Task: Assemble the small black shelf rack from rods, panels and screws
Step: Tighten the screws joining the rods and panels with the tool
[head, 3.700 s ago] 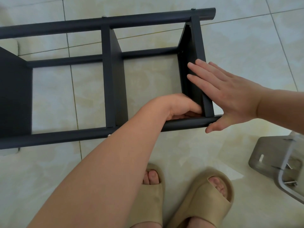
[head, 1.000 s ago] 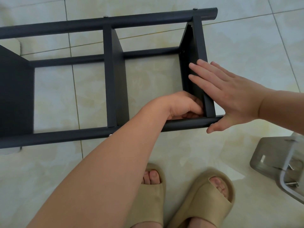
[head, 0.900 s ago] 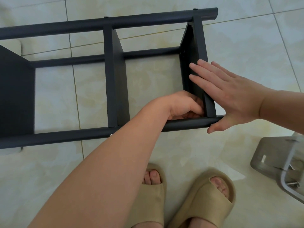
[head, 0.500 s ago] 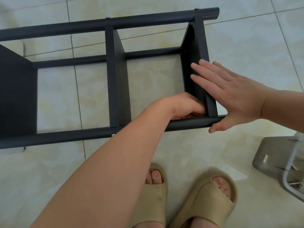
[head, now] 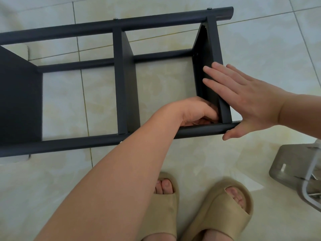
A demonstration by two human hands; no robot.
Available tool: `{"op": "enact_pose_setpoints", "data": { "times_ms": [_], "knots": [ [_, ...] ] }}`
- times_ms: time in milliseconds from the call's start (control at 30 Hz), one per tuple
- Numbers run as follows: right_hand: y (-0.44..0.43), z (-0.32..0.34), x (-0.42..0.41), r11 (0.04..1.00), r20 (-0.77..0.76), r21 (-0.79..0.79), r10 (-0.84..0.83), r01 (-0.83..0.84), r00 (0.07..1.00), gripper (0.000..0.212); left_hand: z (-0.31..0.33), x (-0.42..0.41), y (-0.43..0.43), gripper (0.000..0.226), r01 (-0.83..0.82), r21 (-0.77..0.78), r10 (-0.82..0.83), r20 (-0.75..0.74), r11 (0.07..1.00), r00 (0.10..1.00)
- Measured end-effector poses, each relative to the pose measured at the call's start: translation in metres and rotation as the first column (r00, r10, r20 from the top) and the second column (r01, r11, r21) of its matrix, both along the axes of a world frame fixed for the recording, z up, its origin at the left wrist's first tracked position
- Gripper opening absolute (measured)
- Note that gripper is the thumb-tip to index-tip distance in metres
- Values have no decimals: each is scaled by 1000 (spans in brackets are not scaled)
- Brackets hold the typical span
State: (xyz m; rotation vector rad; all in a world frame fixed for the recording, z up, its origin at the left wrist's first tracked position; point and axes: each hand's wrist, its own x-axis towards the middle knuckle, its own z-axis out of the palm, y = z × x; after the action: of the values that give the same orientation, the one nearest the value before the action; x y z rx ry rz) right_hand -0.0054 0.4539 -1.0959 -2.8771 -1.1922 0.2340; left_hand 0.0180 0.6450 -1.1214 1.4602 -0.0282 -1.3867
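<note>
- Find the rack (head: 19, 101) on its side on the tiled floor (head: 260, 40), just ahead of 2 feet in tan slippers (head: 225, 211).
- Judge the step in hand as fastening the end panel (head: 211, 54) to the near rod (head: 86, 142) at their inside corner.
- Read the right hand (head: 248, 101) as flat, with straight fingers laid across the top edge of that panel and the thumb at the rod's tip.
- Read the left hand (head: 196, 113) as curled into that corner; impossible to tell whether gripping a screw, a tool or nothing, all hidden behind the knuckles.
- Press squarely with the right palm to seat the panel flush on the rod and line up the hole before any turning.
- Turn in short strokes with a low wrist; expect little room between the end panel and the middle panel (head: 127, 84).
- Stop at the 1st firm resistance to spare the thread.
- Mind the thin panel edge under the right fingers and the open rod tip by the thumb.
- Mind the grey stool-like thing (head: 291, 164) at the right, well apart from the rack.
- Use the bare floor beyond the far rod (head: 156, 23) for turning the rack; avoid dragging toward the toes.
</note>
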Motion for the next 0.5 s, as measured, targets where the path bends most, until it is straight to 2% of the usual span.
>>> {"op": "enact_pose_setpoints", "data": {
  "times_ms": [100,367,500],
  "knots": [
    [0,-1,0,1000,-4,5,-1,1,1000,131,1,-1,-1,11,-11,-2,11,-20,1000,1000],
    [-1,-1,0,1000,-4,9,-5,5,1000,131,-2,-2,1,16,17,-8,-17,39,1000,999],
    [-1,-1,0,1000,-11,4,-7,7,1000,132,-2,-1,1,19,16,-21,-16,13,1000,1000]
  ]
}}
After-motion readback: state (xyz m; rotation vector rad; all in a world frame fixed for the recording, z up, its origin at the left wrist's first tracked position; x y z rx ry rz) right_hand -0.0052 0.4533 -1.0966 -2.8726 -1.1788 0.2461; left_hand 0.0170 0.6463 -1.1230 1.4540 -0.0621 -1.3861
